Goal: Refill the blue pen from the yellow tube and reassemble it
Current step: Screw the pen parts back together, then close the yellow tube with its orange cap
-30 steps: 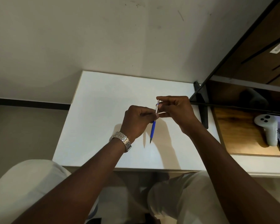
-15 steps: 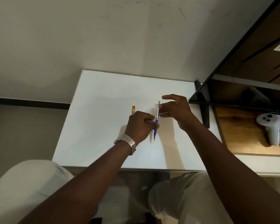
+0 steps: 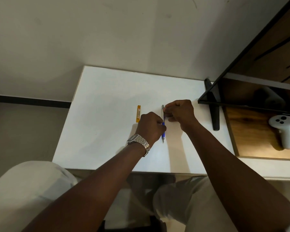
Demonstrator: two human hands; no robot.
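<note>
The blue pen [image 3: 163, 132] lies lengthwise low over the white table [image 3: 107, 131], tip toward me, silver top end away from me. My left hand [image 3: 150, 126], with a metal watch on the wrist, pinches the pen's blue barrel at its middle. My right hand [image 3: 180, 112] has its fingers closed around the pen's upper silver part. The yellow tube [image 3: 138, 113] lies flat on the table just left of my left hand, untouched. Whether the pen rests on the table I cannot tell.
A dark monitor [image 3: 251, 87] on a black stand [image 3: 213, 113] stands at the table's right edge. Beyond it a white controller [image 3: 282, 131] lies on a wooden surface [image 3: 248, 134]. My knees sit under the table's near edge.
Both hands have lowered the pen toward the table and shifted it slightly away from me. The yellow tube, hidden a second ago, now shows fully left of my left hand.
</note>
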